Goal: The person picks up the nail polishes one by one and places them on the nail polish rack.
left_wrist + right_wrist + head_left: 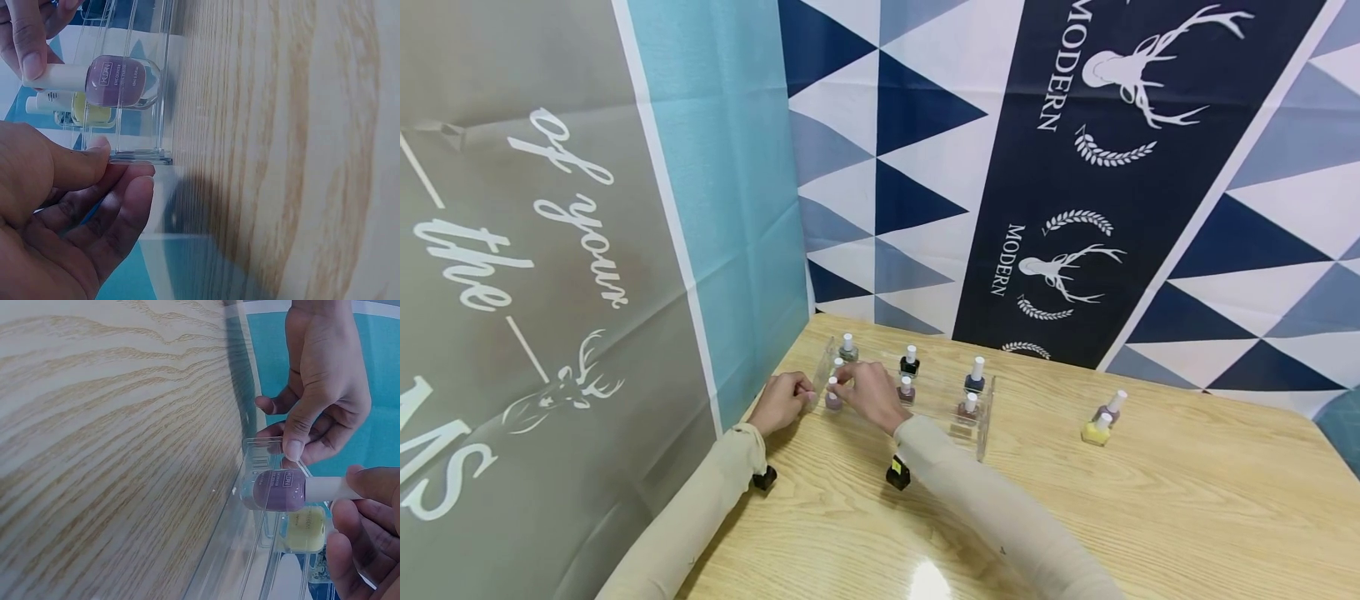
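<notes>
A clear stepped display rack (984,429) stands at the table's back left, holding several nail polish bottles with white caps. My right hand (871,392) pinches the white cap of a purple nail polish bottle (281,490) between thumb and fingers. That bottle is upright at the lowest front tier, beside the rack's left end. A yellow bottle (305,529) sits on the tier behind it, with a speckled one (847,352) farther back. With thumb and fingers, my left hand (75,206) grips the left side panel of the rack.
Farther right in the rack are a black bottle (910,365), a dark blue one (975,381) and two brownish ones. On the wooden table (1187,483), a yellow bottle (1096,432) and a mauve one (1107,412) stand close together. Printed cloths hang behind and at left.
</notes>
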`<state>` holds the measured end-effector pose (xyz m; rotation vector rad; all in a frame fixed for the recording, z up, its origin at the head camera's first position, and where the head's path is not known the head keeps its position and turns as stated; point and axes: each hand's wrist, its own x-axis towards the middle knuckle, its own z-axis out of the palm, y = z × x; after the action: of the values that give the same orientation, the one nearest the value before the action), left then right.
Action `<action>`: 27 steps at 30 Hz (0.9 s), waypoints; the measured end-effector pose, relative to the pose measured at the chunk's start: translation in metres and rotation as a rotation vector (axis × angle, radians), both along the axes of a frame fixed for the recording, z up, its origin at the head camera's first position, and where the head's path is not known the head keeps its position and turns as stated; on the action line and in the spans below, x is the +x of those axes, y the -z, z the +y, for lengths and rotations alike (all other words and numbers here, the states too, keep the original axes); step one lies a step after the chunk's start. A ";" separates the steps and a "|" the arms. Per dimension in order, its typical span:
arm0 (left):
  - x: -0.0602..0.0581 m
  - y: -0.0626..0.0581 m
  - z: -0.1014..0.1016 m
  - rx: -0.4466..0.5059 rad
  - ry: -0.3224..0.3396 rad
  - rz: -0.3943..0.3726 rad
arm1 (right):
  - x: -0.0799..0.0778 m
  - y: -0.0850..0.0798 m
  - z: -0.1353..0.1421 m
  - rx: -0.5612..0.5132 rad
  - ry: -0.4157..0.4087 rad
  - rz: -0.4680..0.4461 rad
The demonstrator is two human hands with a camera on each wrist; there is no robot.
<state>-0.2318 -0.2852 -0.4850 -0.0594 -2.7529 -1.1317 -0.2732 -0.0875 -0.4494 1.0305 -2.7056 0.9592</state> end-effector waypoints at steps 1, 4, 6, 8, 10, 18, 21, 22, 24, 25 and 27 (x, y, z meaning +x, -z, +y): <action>0.000 0.000 0.001 0.000 0.001 0.000 | 0.000 0.000 0.000 -0.001 0.002 -0.001; -0.001 0.000 0.002 0.002 0.005 0.003 | 0.000 -0.001 0.002 0.000 0.004 0.000; -0.002 0.000 0.004 0.000 0.009 0.007 | 0.000 -0.002 0.004 0.001 0.003 -0.001; -0.003 0.000 0.004 -0.005 0.014 0.013 | 0.000 -0.003 0.005 0.001 0.000 -0.008; -0.004 0.000 0.005 -0.005 0.017 0.012 | 0.000 -0.004 0.007 0.005 0.001 -0.016; -0.004 0.001 0.005 -0.003 0.003 -0.010 | 0.003 -0.011 0.014 0.015 -0.025 -0.023; -0.003 0.002 0.003 -0.002 -0.003 -0.010 | 0.006 -0.016 0.017 0.008 -0.046 -0.004; -0.003 0.002 0.003 0.000 -0.003 -0.009 | 0.006 -0.018 0.019 0.009 -0.051 0.006; -0.002 0.002 0.001 0.001 0.001 -0.007 | 0.007 -0.022 0.023 0.001 -0.062 0.027; -0.001 0.002 0.001 0.001 0.003 -0.006 | 0.007 -0.024 0.025 -0.003 -0.068 0.033; 0.000 0.002 0.000 0.002 0.007 -0.004 | 0.007 -0.028 0.031 -0.009 -0.067 0.045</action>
<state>-0.2317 -0.2855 -0.4873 -0.0661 -2.7576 -1.1369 -0.2663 -0.0562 -0.4214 1.1342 -2.6440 0.9454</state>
